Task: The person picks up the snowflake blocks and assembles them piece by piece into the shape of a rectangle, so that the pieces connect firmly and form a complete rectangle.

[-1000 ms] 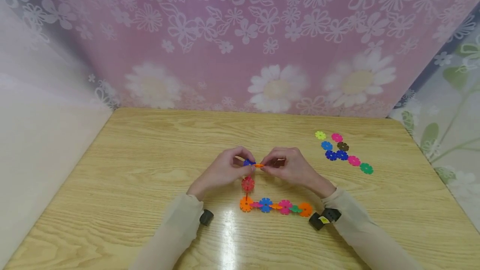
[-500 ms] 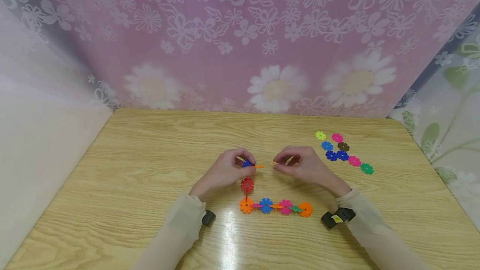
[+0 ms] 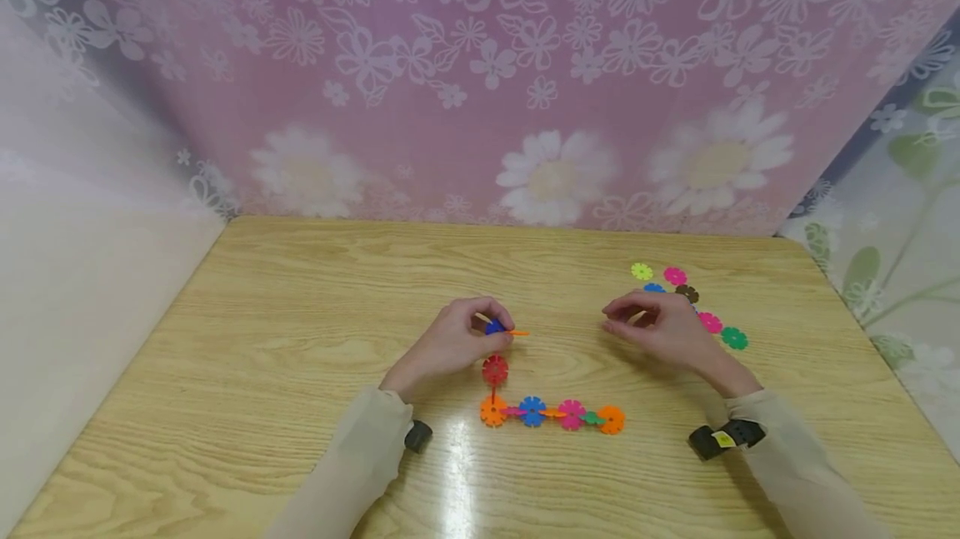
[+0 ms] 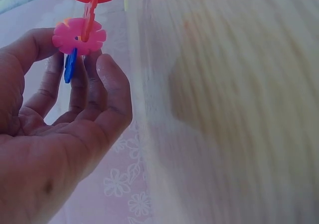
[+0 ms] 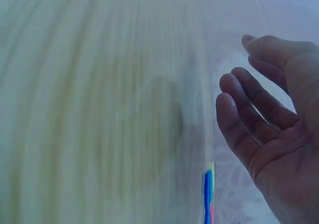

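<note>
Closest in, the chain [image 3: 532, 416] lies along the table [image 3: 315, 314], reaches an orange corner disc [image 3: 492, 416] and turns away past a red disc [image 3: 495, 374] to the left hand [image 3: 459, 335]. Thumb and fingers there pinch its far end at a blue disc [image 3: 492, 327], an orange tip disc [image 3: 521, 332] jutting out edge-on. Well apart, the right hand [image 3: 663, 329] hangs loose, thumb and fingers parted, partly covering the loose discs [image 3: 712, 326]. Behind, a flowered pink backdrop [image 3: 450, 156] rises.

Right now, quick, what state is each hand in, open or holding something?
Left hand: closed, holding the chain near its blue disc.
Right hand: open, fingers loosely bent, holding nothing.
</note>
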Demonstrator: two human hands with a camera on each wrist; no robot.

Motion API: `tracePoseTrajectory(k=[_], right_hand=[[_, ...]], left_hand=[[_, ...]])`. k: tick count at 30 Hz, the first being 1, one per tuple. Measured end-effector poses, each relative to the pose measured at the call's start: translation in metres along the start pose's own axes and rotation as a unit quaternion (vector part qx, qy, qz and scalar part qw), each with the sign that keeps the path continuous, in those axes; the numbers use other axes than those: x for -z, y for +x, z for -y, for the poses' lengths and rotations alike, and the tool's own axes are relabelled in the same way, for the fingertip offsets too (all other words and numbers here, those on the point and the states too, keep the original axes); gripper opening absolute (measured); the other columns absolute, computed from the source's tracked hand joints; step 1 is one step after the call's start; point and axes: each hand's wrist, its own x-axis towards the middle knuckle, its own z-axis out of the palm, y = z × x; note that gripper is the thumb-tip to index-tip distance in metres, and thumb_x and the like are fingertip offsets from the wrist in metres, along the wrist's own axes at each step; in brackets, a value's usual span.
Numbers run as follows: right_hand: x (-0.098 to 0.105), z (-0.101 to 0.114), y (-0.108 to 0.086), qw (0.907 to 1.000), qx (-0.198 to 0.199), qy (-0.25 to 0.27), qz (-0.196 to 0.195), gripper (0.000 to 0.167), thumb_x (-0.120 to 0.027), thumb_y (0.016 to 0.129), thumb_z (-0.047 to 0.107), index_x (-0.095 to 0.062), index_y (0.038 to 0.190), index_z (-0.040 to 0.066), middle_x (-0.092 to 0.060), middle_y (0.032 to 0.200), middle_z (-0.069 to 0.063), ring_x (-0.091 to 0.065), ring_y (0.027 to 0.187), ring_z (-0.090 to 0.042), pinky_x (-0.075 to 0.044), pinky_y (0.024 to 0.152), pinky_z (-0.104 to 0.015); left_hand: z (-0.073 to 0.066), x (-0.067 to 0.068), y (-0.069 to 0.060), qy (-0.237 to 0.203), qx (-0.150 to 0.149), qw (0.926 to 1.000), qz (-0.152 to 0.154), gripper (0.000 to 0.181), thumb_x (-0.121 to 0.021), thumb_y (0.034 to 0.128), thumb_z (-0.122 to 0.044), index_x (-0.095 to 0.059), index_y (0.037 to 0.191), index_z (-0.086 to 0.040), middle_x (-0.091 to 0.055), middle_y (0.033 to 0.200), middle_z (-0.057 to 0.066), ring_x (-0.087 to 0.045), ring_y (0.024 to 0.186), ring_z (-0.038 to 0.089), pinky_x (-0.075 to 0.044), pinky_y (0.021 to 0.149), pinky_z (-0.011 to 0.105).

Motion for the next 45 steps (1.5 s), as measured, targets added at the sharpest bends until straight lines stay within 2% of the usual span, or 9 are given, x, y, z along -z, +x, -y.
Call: tracePoseTrajectory(k=[6, 14, 24, 30, 33, 37, 45], right_hand=[[0.011, -0.010, -0.007, 0.9998, 0.006, -0.012, -0.013, 0.013, -0.079, 0.089, 0.011, -0.078, 0.102, 0.010, -0.076, 0.093, -0.003, -0.065, 0.082, 0.004, -0.057, 0.070, -0.018], [0.029, -0.022, -0.015, 0.9986, -0.022, -0.045, -0.015, 0.014, -0.079, 0.090, 0.016, -0.078, 0.103, 0.012, -0.077, 0.092, -0.002, -0.066, 0.080, 0.002, -0.055, 0.069, -0.017], [0.051, -0.039, -0.017, 0.9946, -0.048, -0.092, -0.008, 0.016, -0.081, 0.090, 0.024, -0.078, 0.103, 0.015, -0.077, 0.092, -0.001, -0.065, 0.080, 0.004, -0.053, 0.067, -0.016], [0.061, -0.050, -0.016, 0.9922, -0.068, -0.104, -0.003, 0.022, -0.082, 0.088, 0.027, -0.078, 0.105, 0.014, -0.078, 0.094, -0.004, -0.063, 0.080, 0.009, -0.054, 0.068, -0.015], [0.065, -0.056, -0.014, 0.9920, -0.066, -0.107, -0.004, 0.021, -0.083, 0.087, 0.025, -0.079, 0.104, 0.012, -0.078, 0.092, -0.005, -0.063, 0.078, 0.009, -0.054, 0.067, -0.014], [0.068, -0.062, -0.012, 0.9911, -0.063, -0.117, 0.008, 0.021, -0.084, 0.086, 0.023, -0.079, 0.103, 0.012, -0.076, 0.092, -0.005, -0.063, 0.076, 0.006, -0.054, 0.066, -0.016], [0.072, -0.069, -0.009, 0.9830, -0.064, -0.166, 0.044, 0.025, -0.085, 0.085, 0.033, -0.080, 0.104, 0.017, -0.072, 0.105, -0.005, -0.060, 0.080, 0.001, -0.051, 0.067, -0.023]], left_hand=[[-0.001, -0.001, 0.000, 0.002, 0.000, 1.0000, 0.001, 0.012, -0.070, 0.0951, -0.016, -0.070, 0.105, -0.009, -0.068, 0.107, 0.005, -0.069, 0.090, 0.021, -0.053, 0.078, 0.031], [0.001, 0.000, 0.001, 0.003, 0.003, 1.0000, 0.002, 0.010, -0.071, 0.0945, -0.017, -0.071, 0.104, -0.013, -0.069, 0.106, 0.004, -0.068, 0.086, 0.022, -0.051, 0.071, 0.030], [-0.001, 0.000, 0.002, 0.013, -0.002, 0.9999, 0.000, 0.011, -0.071, 0.0945, -0.016, -0.071, 0.104, -0.011, -0.070, 0.106, 0.005, -0.067, 0.087, 0.017, -0.053, 0.078, 0.030], [-0.002, 0.000, 0.002, 0.014, 0.003, 0.9999, 0.000, 0.007, -0.071, 0.0943, -0.016, -0.071, 0.102, -0.015, -0.069, 0.106, 0.003, -0.067, 0.088, 0.016, -0.054, 0.079, 0.031], [-0.001, 0.000, 0.003, 0.016, 0.005, 0.9999, 0.001, 0.007, -0.071, 0.0946, -0.017, -0.071, 0.101, -0.017, -0.069, 0.106, 0.000, -0.068, 0.089, 0.015, -0.055, 0.079, 0.032], [-0.001, 0.000, 0.003, 0.015, 0.005, 0.9999, 0.002, 0.007, -0.071, 0.0946, -0.017, -0.071, 0.102, -0.018, -0.069, 0.106, 0.000, -0.068, 0.090, 0.015, -0.055, 0.079, 0.032], [0.000, 0.001, 0.003, 0.012, 0.001, 0.9999, 0.002, 0.008, -0.071, 0.0943, -0.017, -0.071, 0.102, -0.015, -0.069, 0.107, 0.003, -0.067, 0.088, 0.016, -0.054, 0.078, 0.031]])
